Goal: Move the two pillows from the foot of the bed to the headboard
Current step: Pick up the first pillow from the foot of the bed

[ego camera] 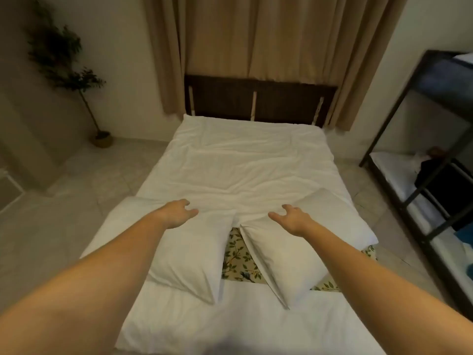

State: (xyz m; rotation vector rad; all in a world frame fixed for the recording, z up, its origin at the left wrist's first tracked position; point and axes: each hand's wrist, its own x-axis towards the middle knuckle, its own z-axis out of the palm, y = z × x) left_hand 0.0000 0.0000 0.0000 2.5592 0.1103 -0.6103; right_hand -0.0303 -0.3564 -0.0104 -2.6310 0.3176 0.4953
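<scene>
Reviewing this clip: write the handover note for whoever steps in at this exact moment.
Left hand: open, over the far edge of the left pillow, nothing gripped.
Right hand: open, over the far edge of the right pillow, nothing gripped.
Both pillows lie side by side at the foot of the bed, a gap between them.
Done: nothing moved.
Left: grasp both pillows and carry them to the headboard.
</scene>
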